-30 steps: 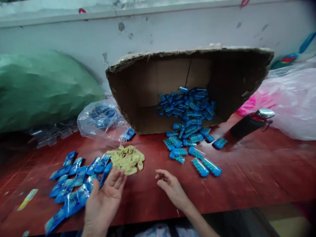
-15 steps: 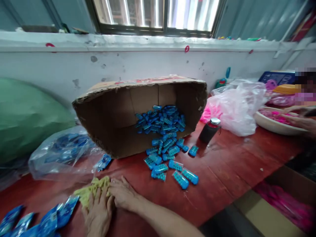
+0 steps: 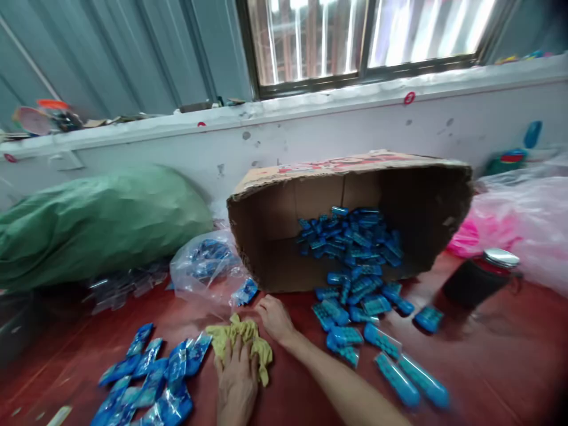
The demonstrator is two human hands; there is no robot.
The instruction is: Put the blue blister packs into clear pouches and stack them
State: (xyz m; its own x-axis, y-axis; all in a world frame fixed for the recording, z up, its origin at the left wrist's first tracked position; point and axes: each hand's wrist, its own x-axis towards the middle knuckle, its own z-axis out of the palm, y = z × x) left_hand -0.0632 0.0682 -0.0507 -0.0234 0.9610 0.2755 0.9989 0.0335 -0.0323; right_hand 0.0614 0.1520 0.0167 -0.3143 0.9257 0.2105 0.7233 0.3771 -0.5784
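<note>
My left hand (image 3: 237, 373) lies with its fingers spread over a crumpled yellow cloth (image 3: 261, 349), pressing it to the table. Just above and right of the cloth, my right hand (image 3: 276, 321) rests near the front corner of a cardboard box (image 3: 277, 281), holding nothing I can see; its fingers are extended and loosely bent. The box lies on its side, its mouth facing me. Clear tubes with blue caps and blue beads (image 3: 355, 236) pile inside and spill out in front. Sealed blue packets (image 3: 155, 378) lie left of my left hand.
A clear plastic bag (image 3: 208, 290) with blue packets sits left of the box, one packet (image 3: 245, 292) beside it. Behind is a large green sack (image 3: 106, 219). A dark bottle with a silver lid (image 3: 477, 278) stands right, near a bag of pink things (image 3: 510, 225).
The view has swung left, so the box and tubes appear further right. My right hand has come off the yellow cloth and moved up toward the box corner. My left hand stays on the cloth.
</note>
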